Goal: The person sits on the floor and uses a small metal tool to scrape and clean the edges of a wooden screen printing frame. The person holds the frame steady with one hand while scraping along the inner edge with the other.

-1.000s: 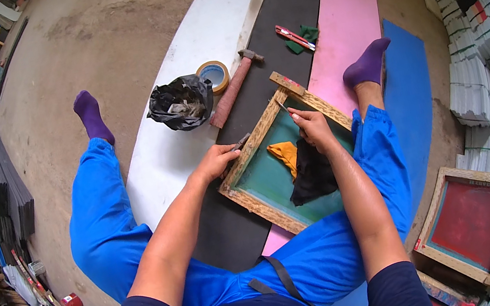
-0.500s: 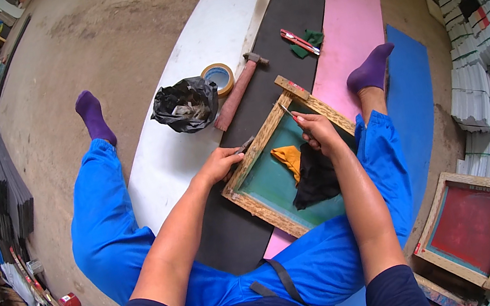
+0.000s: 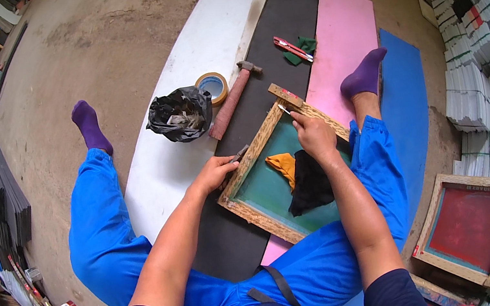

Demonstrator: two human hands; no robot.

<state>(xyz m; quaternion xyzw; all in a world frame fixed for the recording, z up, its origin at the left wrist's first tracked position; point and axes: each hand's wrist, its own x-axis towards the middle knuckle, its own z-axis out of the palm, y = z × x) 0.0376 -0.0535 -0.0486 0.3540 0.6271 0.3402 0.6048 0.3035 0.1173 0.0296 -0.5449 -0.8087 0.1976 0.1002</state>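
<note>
A wooden screen frame (image 3: 261, 217) with green mesh (image 3: 262, 187) lies aslant between my legs, partly over my right thigh. My left hand (image 3: 214, 175) is closed at its left side around a small dark metal tool (image 3: 239, 153); its kind is unclear. Near the far corner my right hand (image 3: 315, 135) grips a thin pointed tool (image 3: 284, 109), its metal tip at the inner edge of the wood. My fingers hide most of its handle. On the mesh rest a black cloth (image 3: 310, 186) and a smaller yellow cloth (image 3: 285, 166).
Beyond the frame lie a hammer (image 3: 231, 104), tape roll (image 3: 212, 88), black plastic bag (image 3: 181, 116) and red utility knife (image 3: 292, 50) beside a green cloth (image 3: 306, 46). White, black, pink and blue sheets cover the floor. A red-meshed frame (image 3: 471, 224) leans against stacked bundles (image 3: 470, 93) at right.
My right hand has moved slightly up and left with the pointed tool, its tip now lower against the frame's inner corner. The whole view has shifted a little; my left hand keeps its hold.
</note>
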